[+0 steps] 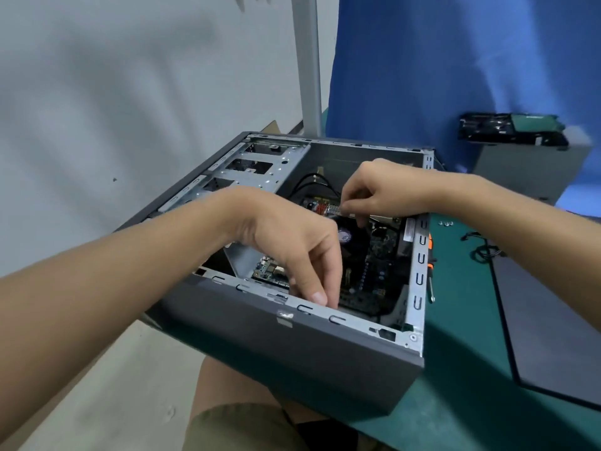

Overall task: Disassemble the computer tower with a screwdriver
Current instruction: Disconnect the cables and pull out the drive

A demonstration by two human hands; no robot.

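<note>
The grey computer tower (292, 346) lies on its side with the side panel off, its motherboard (374, 271) and black CPU fan (353, 237) showing. My left hand (292, 252) reaches down into the case near the front rim, fingers pointing at the board's near edge; what they touch is hidden. My right hand (383, 190) reaches in from the right and pinches a small metal-ended part (335, 209) just above the fan. An orange-handled screwdriver (430, 265) lies on the green mat right of the case, held by neither hand.
The removed dark side panel (553, 327) lies on the green mat (465, 320) at right, with loose screws (445, 223) and a black cable (484, 252) beyond it. A removed component (510, 130) sits on a grey box at back right. Blue cloth hangs behind; my knee is below the table edge.
</note>
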